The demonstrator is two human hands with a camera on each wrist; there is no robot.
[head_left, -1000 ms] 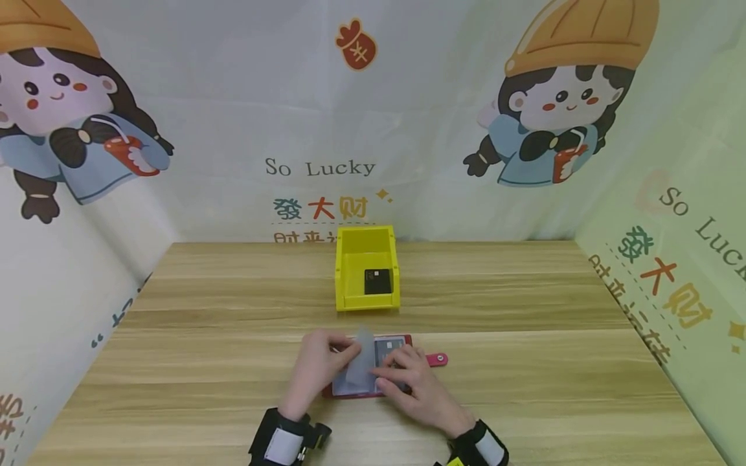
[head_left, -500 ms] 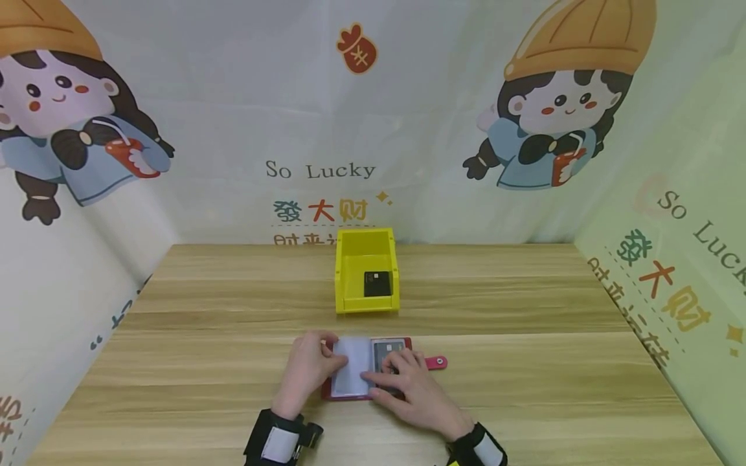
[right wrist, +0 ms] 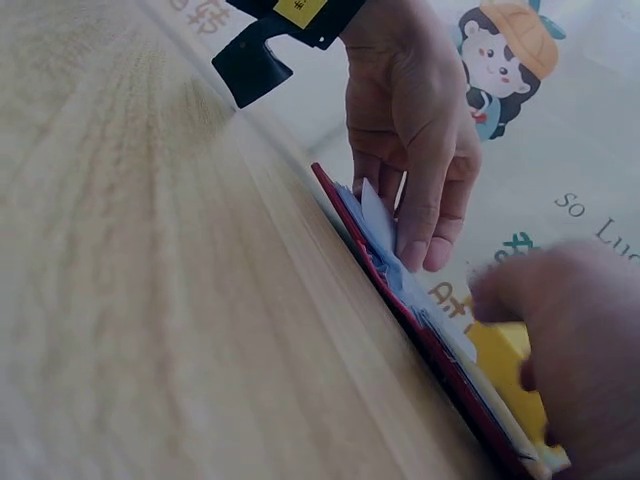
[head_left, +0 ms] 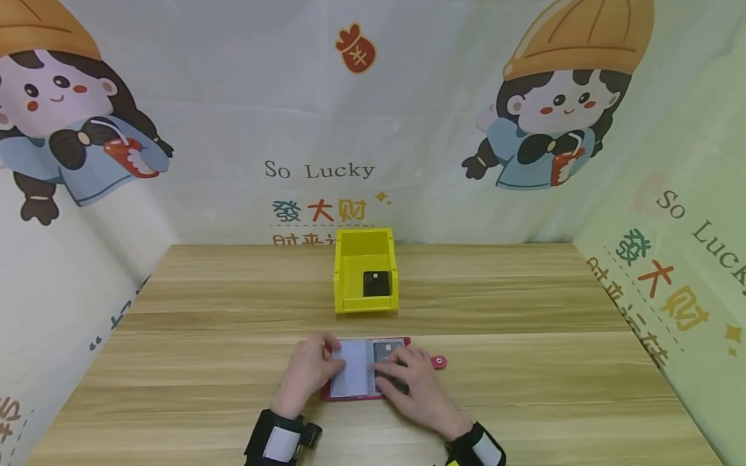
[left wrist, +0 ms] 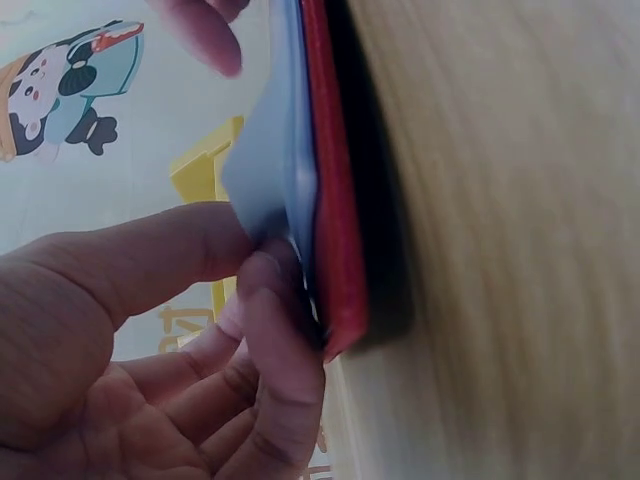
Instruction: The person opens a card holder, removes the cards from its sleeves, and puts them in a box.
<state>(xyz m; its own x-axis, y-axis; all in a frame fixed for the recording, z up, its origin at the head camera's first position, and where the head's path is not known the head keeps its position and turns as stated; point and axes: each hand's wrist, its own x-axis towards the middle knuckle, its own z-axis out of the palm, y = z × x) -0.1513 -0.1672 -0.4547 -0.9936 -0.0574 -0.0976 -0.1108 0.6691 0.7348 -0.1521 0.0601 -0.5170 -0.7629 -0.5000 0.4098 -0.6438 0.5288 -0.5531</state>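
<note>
A red card holder [head_left: 327,391] lies spread on the table, its snap strap [head_left: 440,362] sticking out to the right. At its left side my left hand [head_left: 304,374] pinches the edge of a clear plastic sleeve page [head_left: 351,370] between thumb and fingers. The left wrist view shows that page [left wrist: 262,140] lifted slightly from the red cover [left wrist: 338,220]. Over the right-hand page, my right hand [head_left: 418,389] has its fingers spread loosely, the index fingertip near the centre fold. A dark card [head_left: 384,349] with a chip shows in that page, partly hidden by those fingers.
Beyond the card holder stands a yellow bin [head_left: 364,251] with a black card [head_left: 375,283] inside. Printed cloth [head_left: 419,142] closes off the back and sides of the wooden table [head_left: 186,362]. Each wrist wears a black strap with a camera mount.
The sleeve page, standing up at the fold a second ago, has come down flat to the left with my left hand. My right hand has stayed over the right page, shifting only slightly.
</note>
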